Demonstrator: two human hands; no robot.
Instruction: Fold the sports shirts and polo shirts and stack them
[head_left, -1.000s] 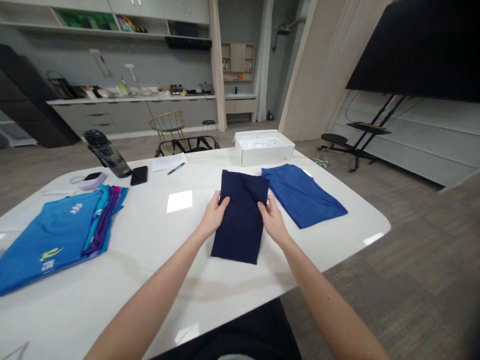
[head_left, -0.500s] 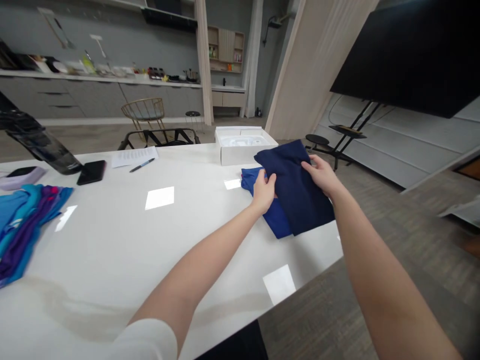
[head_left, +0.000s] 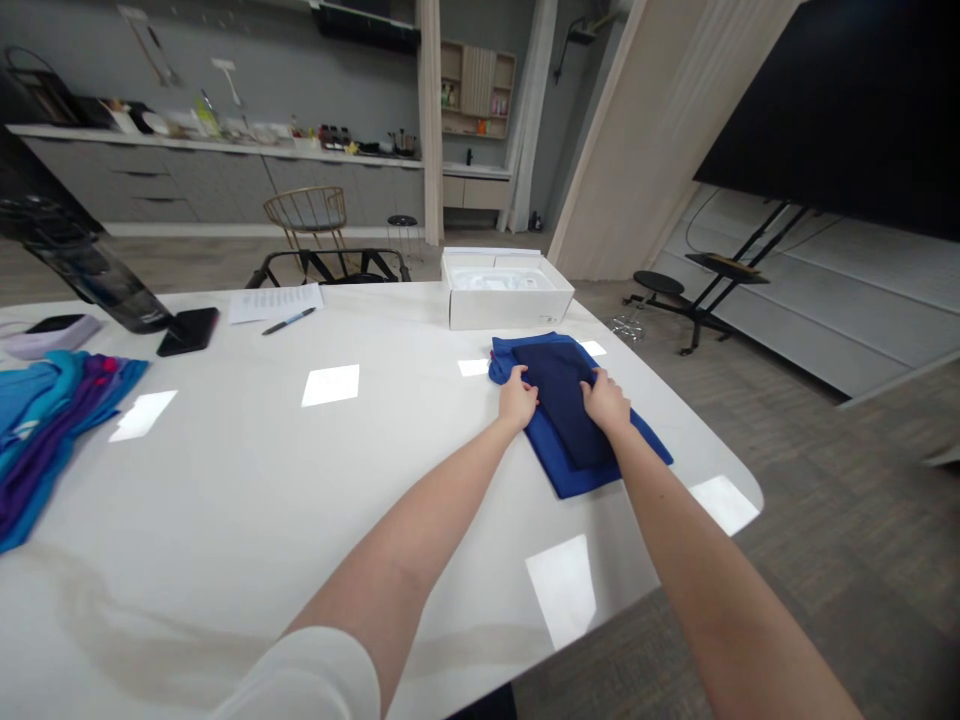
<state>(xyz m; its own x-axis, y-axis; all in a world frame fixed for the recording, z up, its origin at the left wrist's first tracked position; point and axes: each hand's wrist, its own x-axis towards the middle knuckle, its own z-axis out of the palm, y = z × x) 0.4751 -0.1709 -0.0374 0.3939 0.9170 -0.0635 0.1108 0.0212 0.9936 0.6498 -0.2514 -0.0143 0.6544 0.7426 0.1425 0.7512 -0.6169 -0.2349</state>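
A folded navy garment (head_left: 559, 410) lies on top of a larger folded blue garment (head_left: 559, 478) at the right side of the white table. My left hand (head_left: 518, 399) pinches the navy cloth at its left edge. On the opposite edge, my right hand (head_left: 606, 402) grips the same cloth with fingers curled over it. The blue garment shows around the navy one on its left, near and right sides. What kind of clothing either piece is cannot be made out.
Behind the garments stands an open white box (head_left: 510, 300). More folded clothes (head_left: 64, 420) lie at the far left, near an upright black vacuum-like device (head_left: 97, 260). A paper sheet (head_left: 275, 303) and a pen (head_left: 289, 321) rest on the table (head_left: 375, 480), whose right edge drops to the floor.
Both hands have lowered the navy garment from above the blue one until it lies flat on it. The right hand has moved left and down. The view has shifted slightly.
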